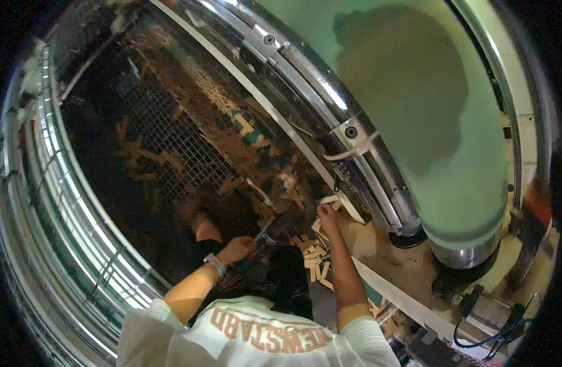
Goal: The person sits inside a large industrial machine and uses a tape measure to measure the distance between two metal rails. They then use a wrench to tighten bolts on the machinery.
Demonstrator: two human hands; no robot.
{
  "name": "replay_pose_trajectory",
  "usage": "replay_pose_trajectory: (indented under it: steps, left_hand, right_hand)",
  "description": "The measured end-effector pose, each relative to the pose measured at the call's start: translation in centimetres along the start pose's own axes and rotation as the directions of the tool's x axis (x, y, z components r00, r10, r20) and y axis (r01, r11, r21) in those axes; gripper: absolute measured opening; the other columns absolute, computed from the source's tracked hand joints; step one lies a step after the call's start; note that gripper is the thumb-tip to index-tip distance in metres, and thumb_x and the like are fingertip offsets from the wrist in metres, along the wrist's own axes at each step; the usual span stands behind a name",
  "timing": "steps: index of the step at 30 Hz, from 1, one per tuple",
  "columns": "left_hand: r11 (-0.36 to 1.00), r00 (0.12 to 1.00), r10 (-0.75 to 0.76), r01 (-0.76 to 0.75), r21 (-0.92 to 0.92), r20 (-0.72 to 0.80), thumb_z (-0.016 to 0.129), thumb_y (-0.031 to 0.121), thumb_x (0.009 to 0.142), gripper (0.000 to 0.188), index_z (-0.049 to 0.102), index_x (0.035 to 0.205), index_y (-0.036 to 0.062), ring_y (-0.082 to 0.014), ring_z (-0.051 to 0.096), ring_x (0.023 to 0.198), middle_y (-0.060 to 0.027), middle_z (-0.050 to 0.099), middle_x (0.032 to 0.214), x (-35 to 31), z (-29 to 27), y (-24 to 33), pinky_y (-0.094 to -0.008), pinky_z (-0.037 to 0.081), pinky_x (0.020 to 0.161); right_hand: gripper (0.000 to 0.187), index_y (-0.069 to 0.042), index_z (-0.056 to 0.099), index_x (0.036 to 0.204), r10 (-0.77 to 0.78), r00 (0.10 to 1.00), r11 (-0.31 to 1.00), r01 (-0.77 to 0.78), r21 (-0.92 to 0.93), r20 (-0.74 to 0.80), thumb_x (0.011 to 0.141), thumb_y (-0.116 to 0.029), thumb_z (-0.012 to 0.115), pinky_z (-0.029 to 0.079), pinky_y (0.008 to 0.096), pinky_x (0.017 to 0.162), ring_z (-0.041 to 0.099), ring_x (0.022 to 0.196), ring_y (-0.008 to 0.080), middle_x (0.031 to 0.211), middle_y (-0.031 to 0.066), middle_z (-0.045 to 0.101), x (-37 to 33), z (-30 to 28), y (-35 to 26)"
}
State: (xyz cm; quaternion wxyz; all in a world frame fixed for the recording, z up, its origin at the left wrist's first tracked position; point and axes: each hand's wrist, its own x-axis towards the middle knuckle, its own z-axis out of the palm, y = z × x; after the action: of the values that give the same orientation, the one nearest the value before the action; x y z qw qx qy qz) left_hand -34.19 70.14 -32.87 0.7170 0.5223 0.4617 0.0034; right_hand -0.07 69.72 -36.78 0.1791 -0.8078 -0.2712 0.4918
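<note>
My left hand [237,249], with a pale band at its wrist, is closed around a thin, light-coloured strip-like tool [265,230]. The tool points up and to the right, over a dark area; its exact kind is not clear. My right hand [325,211] reaches forward with its fingers drawn together beside a pale strip of cardboard [330,200] at the edge of a beam. Whatever sits between those fingers is too small to make out. Below this hand lies a heap of small tan cardboard pieces [317,254].
A long metal rail [317,82] runs diagonally beside a large green roller [476,189] on the right. Metal bars [79,196] curve along the left. Brown scraps litter a dark grid [165,134] ahead. A cable [458,333] hangs at the lower right.
</note>
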Motion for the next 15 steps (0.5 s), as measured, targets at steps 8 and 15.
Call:
replay_pose_trajectory:
  steps: [8,15]
  left_hand:
    - [0.983,0.880,-0.076,-0.012,-0.182,-0.470,0.045,0.018,0.088,0.022,0.058,0.092,0.0015,-0.0130,0.048,0.056,-0.0083,0.054,0.066,3.9,-10.9,-16.6,-0.0309,0.036,0.051]
    - [0.964,0.810,-0.225,0.105,-0.244,-0.541,0.048,0.019,0.085,0.022,0.056,0.090,-0.0007,-0.0205,0.049,0.061,-0.0089,0.052,0.066,0.1,-7.3,-26.0,-0.0320,0.039,0.057]
  right_hand:
    - [0.065,0.003,0.026,0.128,0.143,0.825,0.653,-0.494,-0.575,-0.547,0.082,-0.031,0.055,0.040,0.0400,0.091,0.045,0.106,0.0314,0.127,0.0225,0.032,13.2,-0.2,1.5]
    - [0.045,-0.002,0.042,0.119,0.233,0.835,0.544,-0.536,-0.645,-0.498,0.081,-0.022,0.054,0.035,0.0461,0.090,0.050,0.099,0.0288,0.115,0.0201,0.047,18.8,0.2,0.2]
